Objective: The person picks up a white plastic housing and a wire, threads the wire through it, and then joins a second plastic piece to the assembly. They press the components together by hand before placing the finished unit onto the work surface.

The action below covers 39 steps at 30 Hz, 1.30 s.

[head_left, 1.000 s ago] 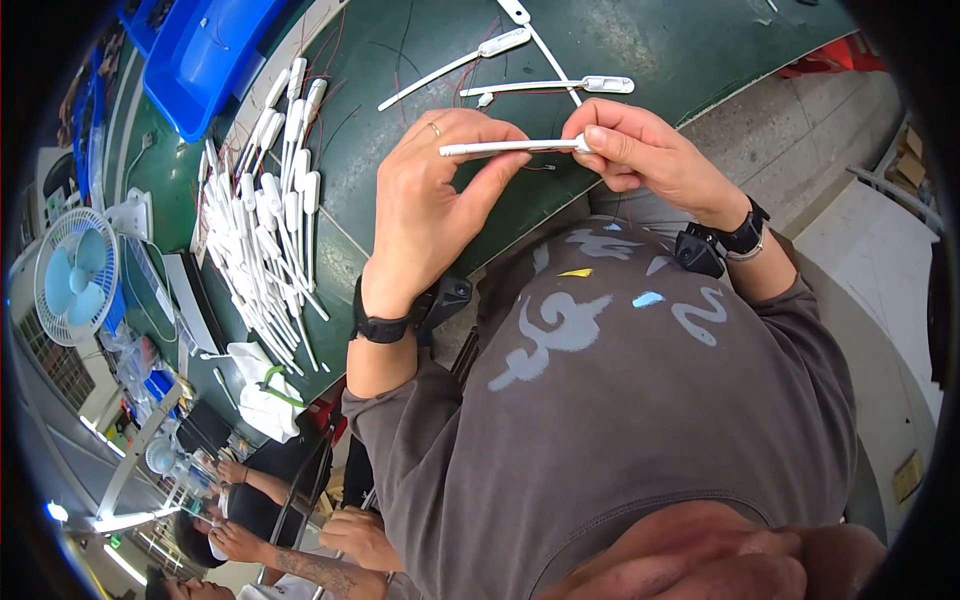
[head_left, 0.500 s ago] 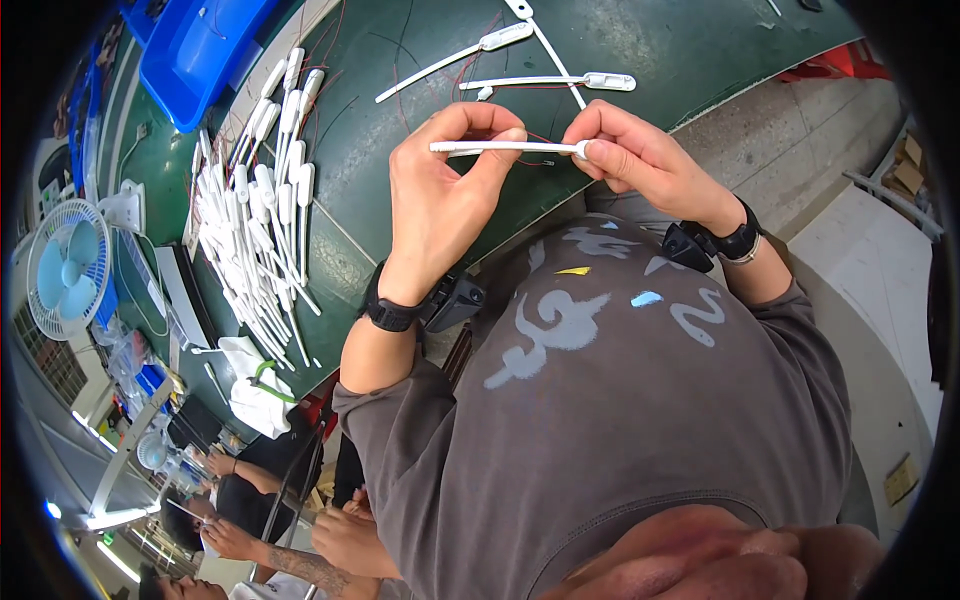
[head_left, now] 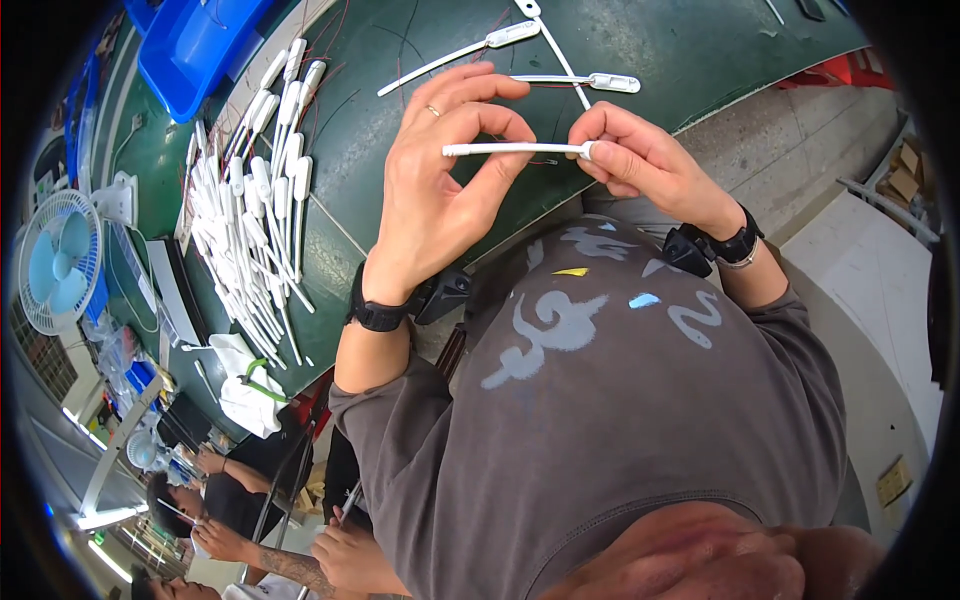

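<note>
A thin white plastic wand [head_left: 480, 149] lies level between my two hands. My right hand [head_left: 645, 165] is closed, pinching its wider right end between thumb and forefinger. My left hand [head_left: 445, 160] bends thumb and forefinger lightly round its middle, while the other fingers are lifted. The wand's left tip sticks out free. Just beyond my hands lie a few similar white wands with flat oval heads, one [head_left: 615, 83] partly behind my left fingers and another [head_left: 512, 35] farther off. Thin red wires run beside them.
A large pile of white wands [head_left: 245, 220] covers the left part of the green table [head_left: 345, 170]. Behind it stands a blue tray [head_left: 190, 60]. A fan [head_left: 65, 262], a white cloth with green-handled pliers [head_left: 262, 385] and co-workers are at the left.
My left hand has loosened, its upper fingers lifting and spreading away from the wand. My right hand keeps its pinch. The wand has shifted slightly right.
</note>
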Each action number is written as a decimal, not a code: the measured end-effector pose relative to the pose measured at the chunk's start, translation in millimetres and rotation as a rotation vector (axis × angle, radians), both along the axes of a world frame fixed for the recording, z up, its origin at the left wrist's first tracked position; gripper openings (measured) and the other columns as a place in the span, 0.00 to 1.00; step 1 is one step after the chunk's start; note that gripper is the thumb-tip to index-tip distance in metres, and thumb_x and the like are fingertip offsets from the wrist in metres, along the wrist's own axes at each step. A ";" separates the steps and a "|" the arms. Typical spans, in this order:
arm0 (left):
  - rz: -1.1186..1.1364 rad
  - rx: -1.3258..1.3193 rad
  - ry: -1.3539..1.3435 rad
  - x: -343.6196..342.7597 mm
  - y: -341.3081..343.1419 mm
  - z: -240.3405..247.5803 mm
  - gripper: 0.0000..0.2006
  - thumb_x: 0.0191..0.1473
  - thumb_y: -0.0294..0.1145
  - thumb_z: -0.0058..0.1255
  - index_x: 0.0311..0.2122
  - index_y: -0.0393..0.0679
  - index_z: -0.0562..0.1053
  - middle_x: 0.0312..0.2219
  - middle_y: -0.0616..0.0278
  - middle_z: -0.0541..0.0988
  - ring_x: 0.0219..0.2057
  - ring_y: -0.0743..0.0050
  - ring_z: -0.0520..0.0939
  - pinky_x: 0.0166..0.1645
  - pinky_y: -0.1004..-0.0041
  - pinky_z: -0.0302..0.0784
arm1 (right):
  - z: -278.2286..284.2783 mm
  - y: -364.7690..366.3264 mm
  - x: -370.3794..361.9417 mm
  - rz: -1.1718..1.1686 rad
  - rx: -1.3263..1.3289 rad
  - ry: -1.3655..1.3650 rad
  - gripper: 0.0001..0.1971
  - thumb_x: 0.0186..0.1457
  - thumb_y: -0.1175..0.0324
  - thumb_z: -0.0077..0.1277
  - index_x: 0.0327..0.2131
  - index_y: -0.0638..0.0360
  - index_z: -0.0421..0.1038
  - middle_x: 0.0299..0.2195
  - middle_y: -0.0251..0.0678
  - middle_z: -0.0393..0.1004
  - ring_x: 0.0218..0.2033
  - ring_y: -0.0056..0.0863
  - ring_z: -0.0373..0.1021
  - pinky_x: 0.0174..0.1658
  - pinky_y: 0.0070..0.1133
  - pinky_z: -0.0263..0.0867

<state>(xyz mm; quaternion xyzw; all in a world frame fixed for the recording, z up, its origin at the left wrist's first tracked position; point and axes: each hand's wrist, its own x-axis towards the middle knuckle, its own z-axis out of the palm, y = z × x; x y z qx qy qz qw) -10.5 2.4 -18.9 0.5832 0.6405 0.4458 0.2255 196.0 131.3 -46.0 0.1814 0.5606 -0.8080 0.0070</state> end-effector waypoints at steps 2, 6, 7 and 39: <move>-0.049 0.039 0.051 -3.7 -0.4 1.2 0.06 0.44 0.24 0.60 0.30 0.41 0.76 0.41 0.61 0.80 0.53 0.55 0.73 0.53 0.62 0.69 | 0.8 -0.8 0.4 -0.009 0.012 -0.001 0.10 0.67 0.63 0.39 0.42 0.59 0.63 0.27 0.24 0.60 0.24 0.09 0.50 0.25 0.10 0.47; -0.106 0.011 0.045 -7.2 -0.2 -0.4 0.06 0.44 0.23 0.59 0.29 0.42 0.75 0.44 0.61 0.79 0.57 0.51 0.69 0.57 0.59 0.66 | -0.2 -3.5 -0.1 -0.021 0.077 0.015 0.09 0.67 0.64 0.39 0.42 0.59 0.63 0.28 0.24 0.59 0.24 0.09 0.50 0.25 0.10 0.47; -0.105 0.010 0.046 -7.4 0.3 0.4 0.06 0.44 0.23 0.59 0.29 0.42 0.75 0.44 0.61 0.79 0.57 0.51 0.69 0.57 0.59 0.66 | 0.0 -3.5 -0.7 -0.025 0.076 0.021 0.09 0.67 0.63 0.39 0.41 0.59 0.64 0.27 0.24 0.59 0.24 0.09 0.50 0.25 0.10 0.47; -0.083 0.148 0.228 -13.0 -1.1 15.7 0.09 0.39 0.22 0.61 0.29 0.44 0.75 0.45 0.62 0.78 0.55 0.53 0.72 0.54 0.61 0.69 | 10.1 -6.2 -6.4 -0.194 0.495 0.072 0.10 0.64 0.67 0.44 0.36 0.65 0.70 0.29 0.27 0.68 0.28 0.13 0.60 0.32 0.14 0.57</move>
